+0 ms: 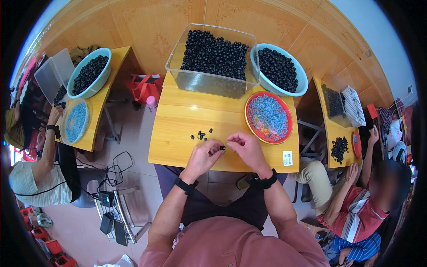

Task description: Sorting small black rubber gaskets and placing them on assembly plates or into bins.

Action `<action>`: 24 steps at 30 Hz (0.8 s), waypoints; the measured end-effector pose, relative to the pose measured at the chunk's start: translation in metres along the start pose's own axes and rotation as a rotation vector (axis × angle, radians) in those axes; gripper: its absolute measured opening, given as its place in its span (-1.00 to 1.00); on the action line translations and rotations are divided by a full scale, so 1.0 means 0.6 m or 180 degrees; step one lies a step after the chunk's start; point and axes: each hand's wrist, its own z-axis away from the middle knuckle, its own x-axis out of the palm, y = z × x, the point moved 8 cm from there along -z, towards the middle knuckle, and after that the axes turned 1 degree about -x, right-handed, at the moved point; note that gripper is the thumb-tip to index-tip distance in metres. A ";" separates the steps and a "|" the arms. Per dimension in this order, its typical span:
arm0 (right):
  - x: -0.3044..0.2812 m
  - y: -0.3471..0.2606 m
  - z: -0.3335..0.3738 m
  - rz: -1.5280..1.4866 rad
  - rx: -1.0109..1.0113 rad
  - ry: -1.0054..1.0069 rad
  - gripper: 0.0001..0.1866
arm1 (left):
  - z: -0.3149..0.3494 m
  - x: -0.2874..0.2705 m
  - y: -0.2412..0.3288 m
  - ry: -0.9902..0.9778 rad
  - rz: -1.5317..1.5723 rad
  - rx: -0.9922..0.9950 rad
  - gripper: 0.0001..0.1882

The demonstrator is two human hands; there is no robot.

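Over the near edge of the wooden table, my left hand pinches a small black cylindrical part between thumb and fingertips. My right hand is just to the right of it, thumb and fingers drawn together. Anything in those right fingertips is too small to make out. Several loose black parts lie on the table beyond my left hand. To the right, a red plate with a yellow rim holds a heap of small blue pieces.
A clear plastic bin of black parts stands at the table's back, beside a light-blue basin of similar parts. A white label is stuck near the right corner. People work at side tables left and right. Cables lie on the left floor.
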 end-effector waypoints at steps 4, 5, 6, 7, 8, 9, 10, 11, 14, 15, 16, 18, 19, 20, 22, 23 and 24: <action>0.004 -0.037 -0.040 0.0753 -0.0299 -0.0144 -0.89 | 0.003 -0.001 -0.004 0.0042 0.0021 -0.0002 -0.78; 0.010 -0.034 -0.053 0.0755 -0.0303 -0.0144 -0.89 | 0.004 0.001 -0.005 -0.0007 0.0015 -0.0044 -0.78; 0.021 -0.033 -0.066 0.0966 -0.0525 -0.0222 -0.88 | 0.003 0.002 -0.006 -0.0056 0.0005 -0.0080 -0.78; 0.034 -0.032 -0.076 0.1175 -0.0748 -0.0300 -0.86 | 0.003 0.002 -0.003 -0.0054 -0.0002 -0.0071 -0.78; 0.040 -0.029 -0.087 0.1171 -0.0763 -0.0303 -0.86 | 0.003 0.000 -0.001 -0.0009 0.0077 -0.0031 -0.78; 0.048 -0.027 -0.096 0.1265 -0.0816 -0.0330 -0.85 | 0.002 -0.001 0.002 0.0034 0.0156 0.0009 -0.78; 0.054 -0.024 -0.102 0.1357 -0.0866 -0.0354 -0.83 | 0.000 0.001 0.001 0.0040 0.0147 0.0014 -0.78; 0.063 -0.026 -0.105 0.1347 -0.0875 -0.0366 -0.83 | 0.001 0.002 0.000 0.0020 0.0156 0.0009 -0.78; 0.080 -0.022 -0.111 0.1704 -0.0920 -0.0423 -0.82 | 0.003 0.001 -0.004 -0.0032 0.0112 0.0010 -0.78; 0.083 -0.021 -0.111 0.1775 -0.1035 -0.0460 -0.83 | 0.003 0.003 -0.003 -0.0065 0.0067 0.0021 -0.77; 0.084 -0.019 -0.108 0.1846 -0.1147 -0.0495 -0.83 | 0.002 0.004 -0.003 -0.0085 0.0068 0.0020 -0.77; 0.076 -0.014 -0.106 0.1843 -0.1123 -0.0466 -0.84 | 0.000 0.005 -0.008 -0.0109 0.0158 -0.0217 -0.79; 0.070 -0.011 -0.104 0.1846 -0.1106 -0.0443 -0.85 | 0.000 0.008 -0.010 -0.0125 0.0158 -0.0216 -0.79; 0.066 -0.010 -0.101 0.1839 -0.1106 -0.0441 -0.85 | 0.001 0.005 -0.014 -0.0037 0.0250 -0.0211 -0.80; 0.049 -0.004 -0.089 0.1749 -0.0996 -0.0323 -0.85 | 0.002 0.003 -0.021 0.0047 0.0335 -0.0204 -0.81; 0.044 -0.006 -0.079 0.1747 -0.0993 -0.0318 -0.85 | 0.001 0.003 -0.024 0.0072 0.0473 -0.0272 -0.81; 0.032 0.001 -0.070 0.1250 -0.0671 -0.0272 -0.85 | 0.001 0.003 -0.027 0.0098 0.0609 -0.0340 -0.82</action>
